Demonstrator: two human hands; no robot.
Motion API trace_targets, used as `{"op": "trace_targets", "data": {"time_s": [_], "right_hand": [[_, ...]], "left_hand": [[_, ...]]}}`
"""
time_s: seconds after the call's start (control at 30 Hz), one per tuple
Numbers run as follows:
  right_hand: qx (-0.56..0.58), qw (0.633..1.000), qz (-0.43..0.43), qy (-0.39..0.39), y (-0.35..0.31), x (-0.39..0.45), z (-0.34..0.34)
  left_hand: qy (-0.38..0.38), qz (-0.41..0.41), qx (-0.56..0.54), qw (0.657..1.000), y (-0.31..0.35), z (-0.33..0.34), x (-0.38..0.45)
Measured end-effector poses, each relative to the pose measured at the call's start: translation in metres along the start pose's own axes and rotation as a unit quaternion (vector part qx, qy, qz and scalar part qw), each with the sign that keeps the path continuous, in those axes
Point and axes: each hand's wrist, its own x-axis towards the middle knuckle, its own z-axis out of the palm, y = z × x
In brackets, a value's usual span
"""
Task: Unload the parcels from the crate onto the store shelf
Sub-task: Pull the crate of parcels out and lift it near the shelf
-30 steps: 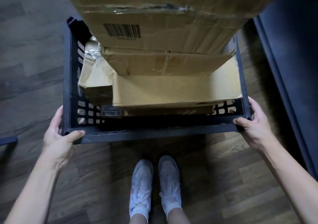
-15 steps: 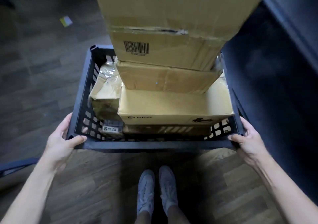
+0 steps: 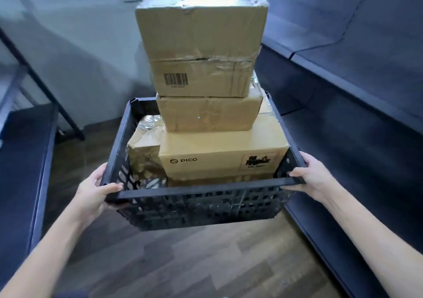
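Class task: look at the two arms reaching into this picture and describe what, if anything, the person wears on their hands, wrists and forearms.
Nothing is worn as far as the picture shows. The left hand and right hand are bare: no gloves, rings, watch or bracelet show. Both forearms are uncovered down to the picture's lower edge, with no sleeve in view.

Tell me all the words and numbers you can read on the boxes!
"PICO", with a round logo beside it: on the front of the wide box low in the crate.
Square label on that same box: a dark picture and a line of letters too blurred to read.
Barcode on the top box: the small digits under it are too blurred to read.
No other text is readable.
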Motion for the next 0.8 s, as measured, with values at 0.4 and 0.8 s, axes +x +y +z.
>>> {"op": "trace_targets", "data": {"time_s": [0.4,0.8], "right_hand": [[0.041,0.996,-0.081,-0.013,-0.128,-0.029,0.011],[0.034,0.996,-0.074,-0.03,-0.156,-0.004,0.003]], "left_hand": [[-0.013,0.082,-0.021,0.996,0.139,0.008,-0.026],[0.003,0.086,-0.023,0.996,0.156,0.029,-0.01]]}}
